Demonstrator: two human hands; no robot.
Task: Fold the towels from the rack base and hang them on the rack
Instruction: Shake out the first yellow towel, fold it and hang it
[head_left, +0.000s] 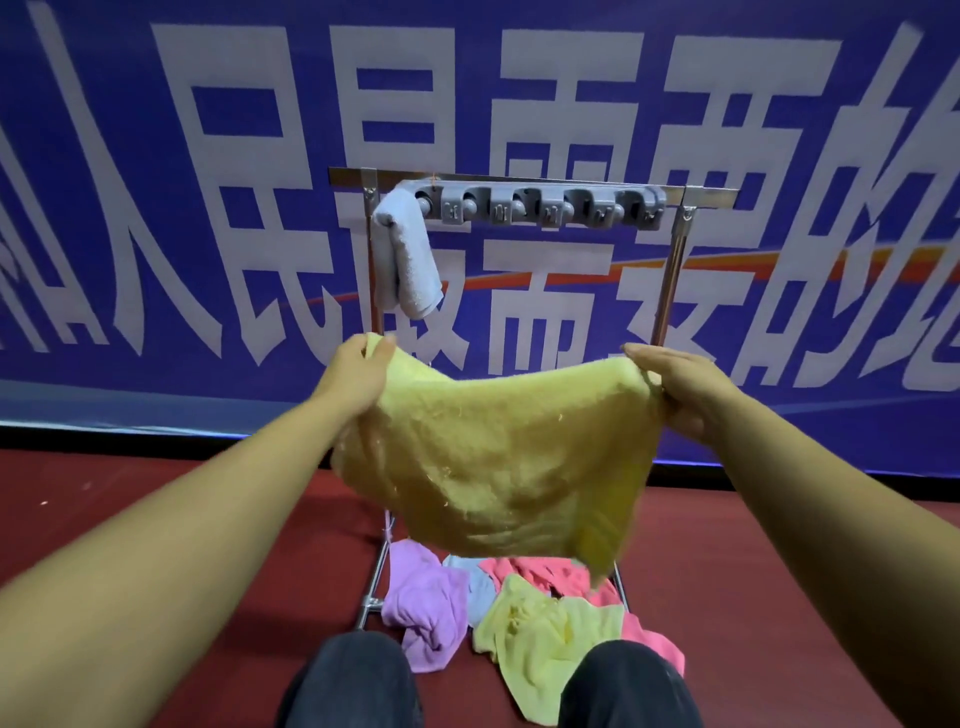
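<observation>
A yellow towel (498, 457) hangs spread out in the air in front of the rack. My left hand (358, 376) pinches its upper left corner and my right hand (680, 387) grips its upper right corner. Behind it stands a metal rack (670, 280) whose top bar carries a grey holder strip (535, 205) with several clips. A folded light blue towel (402, 254) hangs from the leftmost clip. On the rack base lie a purple towel (423, 603), a light yellow-green towel (550, 639), a pink towel (540, 571) and a pale blue one (480, 587), all crumpled.
A large blue banner with white characters (208, 208) fills the wall right behind the rack. The floor (182, 519) is dark red carpet. My knees in dark trousers (353, 686) are at the bottom edge, close to the rack base.
</observation>
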